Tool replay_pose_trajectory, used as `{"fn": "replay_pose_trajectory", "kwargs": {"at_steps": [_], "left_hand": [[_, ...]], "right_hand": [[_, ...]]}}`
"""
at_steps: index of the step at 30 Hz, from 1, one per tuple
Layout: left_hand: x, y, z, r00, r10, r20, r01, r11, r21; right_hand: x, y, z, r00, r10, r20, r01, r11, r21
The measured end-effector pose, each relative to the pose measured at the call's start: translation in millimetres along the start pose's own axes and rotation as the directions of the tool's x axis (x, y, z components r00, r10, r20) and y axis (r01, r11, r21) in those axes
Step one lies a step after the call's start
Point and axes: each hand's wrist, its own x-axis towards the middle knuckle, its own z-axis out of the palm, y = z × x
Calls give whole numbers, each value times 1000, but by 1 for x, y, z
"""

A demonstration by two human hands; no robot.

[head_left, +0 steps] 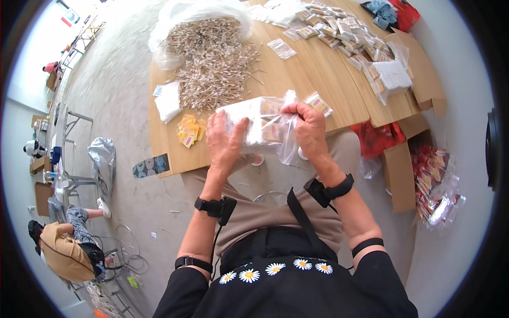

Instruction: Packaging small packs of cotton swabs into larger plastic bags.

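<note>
**Clear bag of small packets gripped in both hands over wooden tabletop**

A clear plastic bag point(265, 127) filled with small white and coloured packets is held just above the near edge of the wooden tabletop point(297, 79), over the person's lap. The left hand point(225, 140) is pressed against the bag's left side, fingers spread and curled around it. The right hand point(307, 127) is closed on the bag's loose upper film, which is pinched between thumb and fingers. A heap of thin wooden sticks point(214, 63) is seen spilling from a white plastic sack point(175, 21) at the far side of the tabletop. A small pile of yellow sachets point(190, 130) lies just left of the left hand, beside a stack of white packets point(168, 100). Rows of filled clear packets point(339, 29) are spread at the far right. An open cardboard box point(403, 169) stands on the floor to the right.
</note>
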Motion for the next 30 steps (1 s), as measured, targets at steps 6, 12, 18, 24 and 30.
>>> {"fn": "replay_pose_trajectory", "kwargs": {"at_steps": [6,12,18,24,30], "left_hand": [[5,1,-19,922,-110,372,377,477,-794],[4,60,-88,989,20,148,116,515,-849],[4,88,-106,962,275,1,-238,834,-498],[12,84,-102,983,184,-20,-165,824,-542],[10,93,-103,988,137,-71,-153,811,-564]], "right_hand": [[19,-76,47,948,-293,121,313,926,-213],[21,-78,49,901,-399,167,433,841,-324],[17,-90,36,952,-248,180,288,925,-248],[22,-101,16,961,-249,122,257,965,-52],[67,15,-67,980,-192,-49,35,409,-912]]}}
